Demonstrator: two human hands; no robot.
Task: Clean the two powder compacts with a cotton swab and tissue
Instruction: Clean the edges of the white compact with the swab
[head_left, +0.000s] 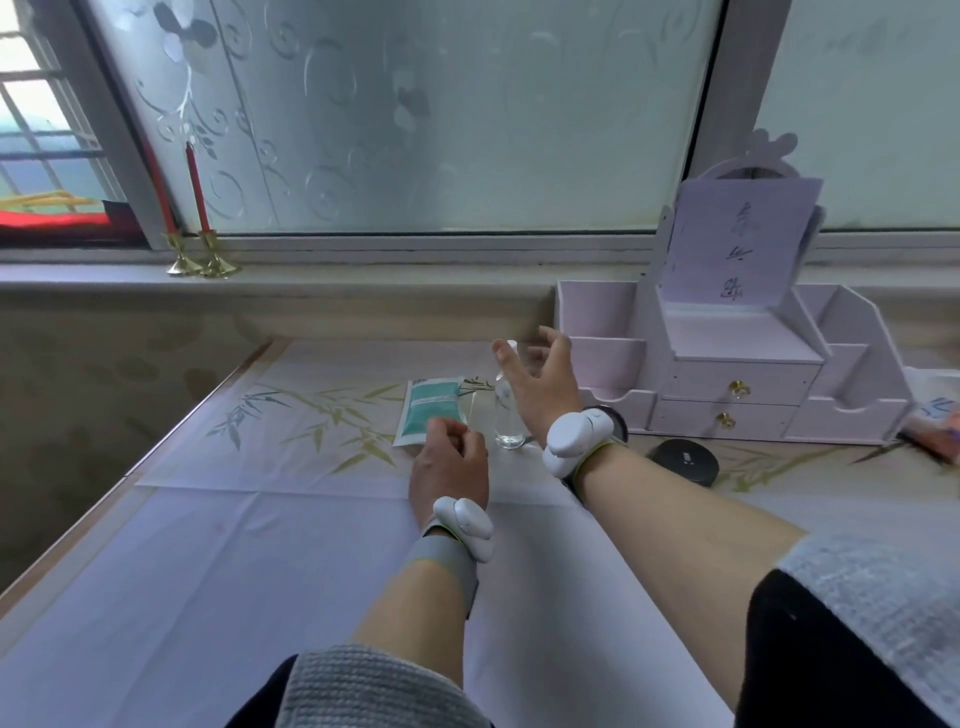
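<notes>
two hands: left hand (449, 465) curled, grip unclear; right hand (545, 387) splayed at bottle (507, 428)
edges: compact (684, 461) sat near organizer (727, 374)
room: cloth (249, 571) stretched to table edge (78, 535)

At centre the right hand (540, 384) spreads open beside a clear bottle (506, 423); the left hand (449, 462) curls below a teal packet (428, 410). 1 black compact (683, 460) lies right of them.

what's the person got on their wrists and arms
The left hand has a white rounded wrist device on a wide grey band. The right hand has a matching white device on a dark strap edged yellow-green. Grey knit sleeves sit pushed up over a black layer. No cables show.
</notes>
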